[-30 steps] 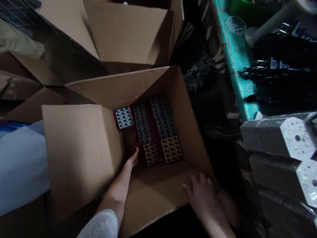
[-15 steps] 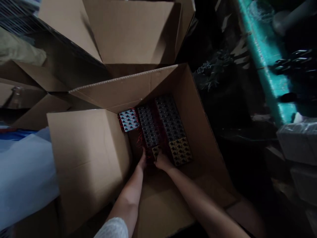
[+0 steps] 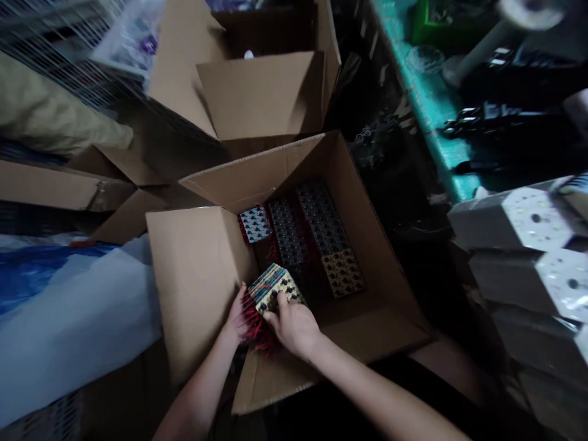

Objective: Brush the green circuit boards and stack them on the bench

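A stack of circuit boards [image 3: 278,285], yellowish on top with dark round parts and red wires trailing from one side, is held tilted over the near left part of an open cardboard box [image 3: 386,294]. My right hand [image 3: 294,324] grips its near side, thumb and finger on the top board. My left hand [image 3: 237,315] is closed around the wired side, its fingers partly hidden. Inside the box lie dark boards [image 3: 287,233], more dark boards [image 3: 321,217], a yellowish stack [image 3: 342,272] and a pale blue stack [image 3: 255,224] in the far left corner.
Another open carton [image 3: 261,98] stands behind the box. On the right are a green-topped bench [image 3: 429,131] and stacked grey housings with white faces [image 3: 533,217]. White plastic sheeting [image 3: 78,324] lies at left, and a box flap [image 3: 197,275] sticks out beside my left arm.
Both hands have risen from the box floor toward me, lifting the yellowish stack of circuit boards out of its row. The view has shifted, showing more of the bench and housings.
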A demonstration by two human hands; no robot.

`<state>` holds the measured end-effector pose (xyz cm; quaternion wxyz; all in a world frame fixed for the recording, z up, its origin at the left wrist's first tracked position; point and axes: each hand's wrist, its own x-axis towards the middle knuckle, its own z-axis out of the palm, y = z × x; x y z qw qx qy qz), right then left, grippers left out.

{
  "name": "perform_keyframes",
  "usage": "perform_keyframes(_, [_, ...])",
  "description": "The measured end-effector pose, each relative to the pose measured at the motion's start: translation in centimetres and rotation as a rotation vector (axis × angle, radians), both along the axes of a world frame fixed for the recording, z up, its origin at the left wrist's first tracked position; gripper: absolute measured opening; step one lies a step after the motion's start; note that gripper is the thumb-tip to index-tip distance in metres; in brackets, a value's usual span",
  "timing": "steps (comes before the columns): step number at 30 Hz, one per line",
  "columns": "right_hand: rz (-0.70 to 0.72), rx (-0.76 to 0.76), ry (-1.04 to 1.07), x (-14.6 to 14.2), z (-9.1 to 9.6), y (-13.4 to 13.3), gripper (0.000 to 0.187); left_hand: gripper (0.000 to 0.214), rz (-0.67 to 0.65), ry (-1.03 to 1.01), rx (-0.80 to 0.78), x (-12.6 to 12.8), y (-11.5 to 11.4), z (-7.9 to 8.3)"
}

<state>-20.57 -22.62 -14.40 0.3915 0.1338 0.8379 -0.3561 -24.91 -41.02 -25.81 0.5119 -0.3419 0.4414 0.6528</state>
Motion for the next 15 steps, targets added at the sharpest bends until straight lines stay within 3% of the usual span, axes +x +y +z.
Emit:
perform_keyframes(4, [-0.383, -0.267, 0.32, 4.3, 5.0, 1.0, 0.032, 0.061, 0.103, 0.167, -0.039, -1.3, -0.8, 6.8])
perform_keyframes(8, [-0.707, -0.388, 0.495, 8.0, 8.8, 2.2, 0.04, 0.042, 0.158, 0.558, -0.056, -1.5, 1.8, 13.8])
perform_keyframes(12, [-0.991, -0.413, 0.646, 11.4, 12.1, 3.1, 0.042, 0.039, -0.025, 1.063, 0.072, 0.7, 5.8, 22.2])
perform_keyframes(15, [-1.136, -0.459, 0.709, 14.1, 14.1, 4.5, 0.055, 0.026, -0.213, 1.531, 0.073, 4.1, 8.2, 28.4])
